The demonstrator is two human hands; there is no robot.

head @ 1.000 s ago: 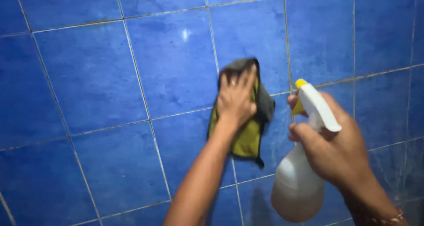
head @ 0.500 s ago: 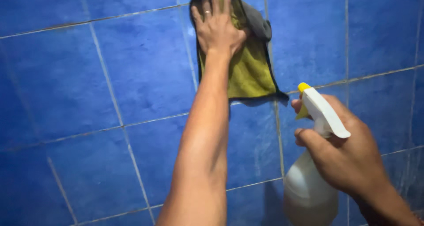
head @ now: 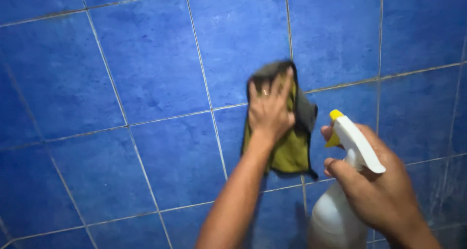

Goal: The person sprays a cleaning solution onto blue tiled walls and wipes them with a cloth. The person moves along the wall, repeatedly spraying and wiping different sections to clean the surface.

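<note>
My left hand (head: 270,108) presses a yellow and grey cloth (head: 292,149) flat against a blue tiled wall (head: 155,73), fingers spread over the cloth's upper part. A ring shows on one finger. My right hand (head: 382,185) grips a white spray bottle (head: 335,215) by its neck at the lower right, with a finger on the trigger. The bottle's white head with a yellow nozzle (head: 334,115) points toward the wall, just right of the cloth.
The wall of large blue tiles with pale grout lines fills the whole view. Whitish streaks mark the tiles at the far right (head: 445,181).
My left hand swept the cloth up the wall, then back down to the middle. The right hand with the bottle stayed at the lower right.
</note>
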